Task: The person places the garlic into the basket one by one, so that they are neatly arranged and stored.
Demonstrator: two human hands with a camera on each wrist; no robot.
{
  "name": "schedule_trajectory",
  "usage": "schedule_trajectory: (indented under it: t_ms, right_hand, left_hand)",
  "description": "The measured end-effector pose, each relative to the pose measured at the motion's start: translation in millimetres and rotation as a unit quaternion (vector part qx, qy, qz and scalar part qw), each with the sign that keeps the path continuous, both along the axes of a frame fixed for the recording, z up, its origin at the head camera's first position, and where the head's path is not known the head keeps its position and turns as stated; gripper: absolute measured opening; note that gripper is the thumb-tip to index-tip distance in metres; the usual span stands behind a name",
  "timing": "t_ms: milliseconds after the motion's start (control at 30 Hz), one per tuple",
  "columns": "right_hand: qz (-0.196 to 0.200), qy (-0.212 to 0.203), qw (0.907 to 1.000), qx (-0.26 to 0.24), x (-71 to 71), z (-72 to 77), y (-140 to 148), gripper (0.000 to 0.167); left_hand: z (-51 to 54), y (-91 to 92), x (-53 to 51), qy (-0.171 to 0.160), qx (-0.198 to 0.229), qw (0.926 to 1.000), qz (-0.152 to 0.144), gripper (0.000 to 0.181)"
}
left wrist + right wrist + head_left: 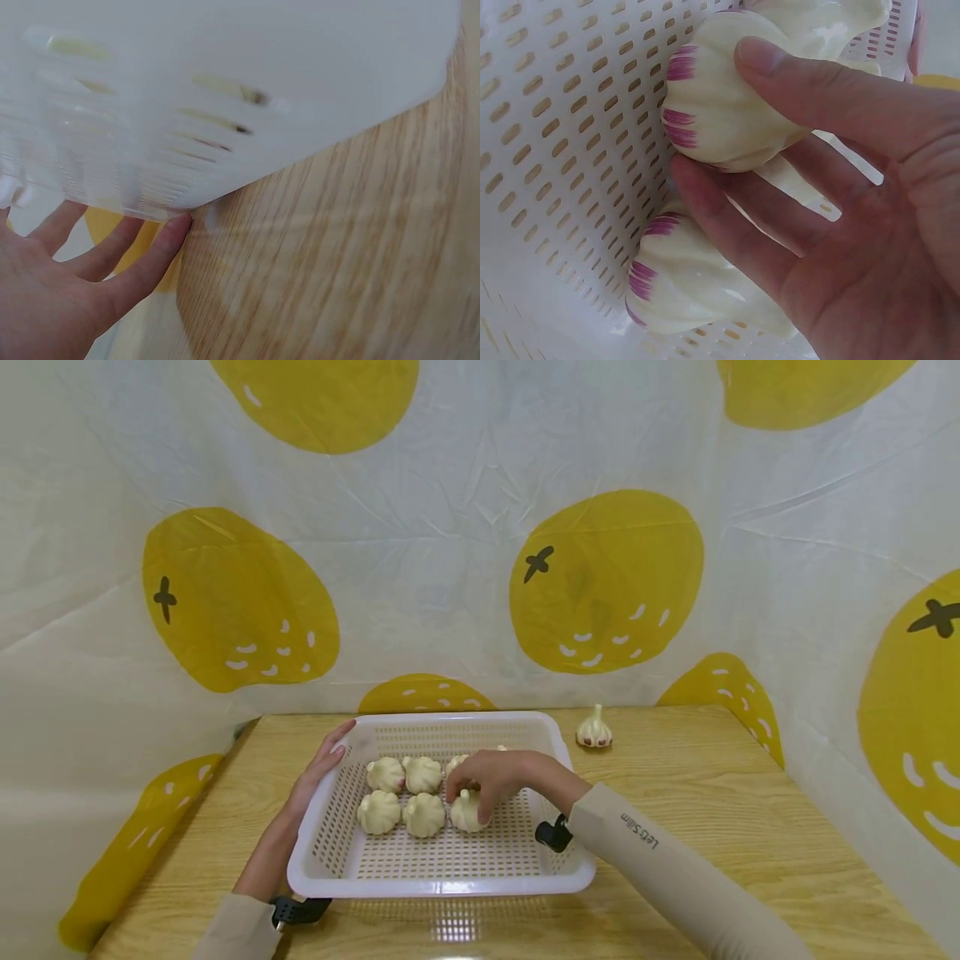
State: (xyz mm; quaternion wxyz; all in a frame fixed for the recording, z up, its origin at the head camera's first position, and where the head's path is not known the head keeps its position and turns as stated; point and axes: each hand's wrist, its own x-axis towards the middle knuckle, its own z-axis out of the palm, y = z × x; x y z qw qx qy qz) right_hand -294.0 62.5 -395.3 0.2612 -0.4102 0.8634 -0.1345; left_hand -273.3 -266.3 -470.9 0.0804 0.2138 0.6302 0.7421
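A white slotted plastic basket [442, 887] sits on the table, holding several cream garlic bulbs [423, 815] set in two rows. Inside it, my right hand [497, 777] grips one garlic bulb [724, 97] between thumb and fingers, at the right end of the nearer row. Purple streaks mark that bulb's base in the right wrist view, and another bulb [694, 274] lies close by my fingers. My left hand [309, 783] rests against the basket's left side. In the left wrist view its fingers [142, 262] are spread and fairly straight along the outer wall.
One more garlic bulb [595, 729] stands upright on the wooden table [712, 810], beyond the basket's far right corner. A pale curtain [450, 568] printed with yellow fruit hangs right behind the table's back edge.
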Motion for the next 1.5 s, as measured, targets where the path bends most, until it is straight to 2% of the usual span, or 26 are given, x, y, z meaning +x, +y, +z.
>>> schedule_trajectory:
  t_ms: [200, 433, 900, 1500]
  right_hand:
    - [-0.007, -0.008, 0.9999, 0.003, -0.6, 0.2, -0.2, 0.050]
    - [-0.002, 0.004, 1.0000, 0.008, -1.4, 0.7, -0.5, 0.049]
    - [-0.025, 0.009, 0.9996, 0.007, 1.1, 1.4, -1.3, 0.046]
    - [-0.023, 0.009, 0.9995, 0.019, 3.4, 7.9, 0.4, 0.050]
  left_hand:
    - [0.2, -0.1, -0.3, 0.002, 0.005, 1.0000, -0.001, 0.053]
    - [0.5, -0.4, -0.3, 0.004, 0.004, 1.0000, -0.001, 0.053]
    - [2.4, 1.3, 1.5, -0.010, -0.007, 0.9999, 0.009, 0.053]
    - [1.8, 3.5, 1.9, -0.019, -0.013, 0.9996, 0.018, 0.054]
